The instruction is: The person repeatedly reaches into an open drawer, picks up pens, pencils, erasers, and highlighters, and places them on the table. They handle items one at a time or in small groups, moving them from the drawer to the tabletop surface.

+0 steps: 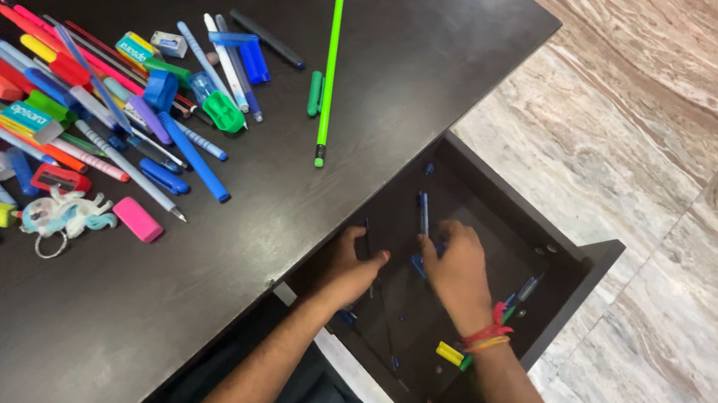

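Note:
Both of my hands reach down into an open dark drawer (579, 260) at the right side of a dark desk. My right hand (458, 270) is closed on a blue pen (423, 210) that sticks up from its fingers. My left hand (351, 272) rests inside the drawer near its left wall, fingers curled around a thin dark pen (366, 240). Red and yellow thread bands circle my right wrist. Loose in the drawer lie a yellow piece (450, 354) and a few pens by the right wall (525, 292).
On the dark desk (189, 299) a heap of pens, markers, erasers and sharpeners (75, 109) covers the left half. A bright green pencil (330, 74) and a green cap (314, 93) lie apart. A pink eraser (137, 219) sits near the heap. Marble floor (651, 126) spreads to the right.

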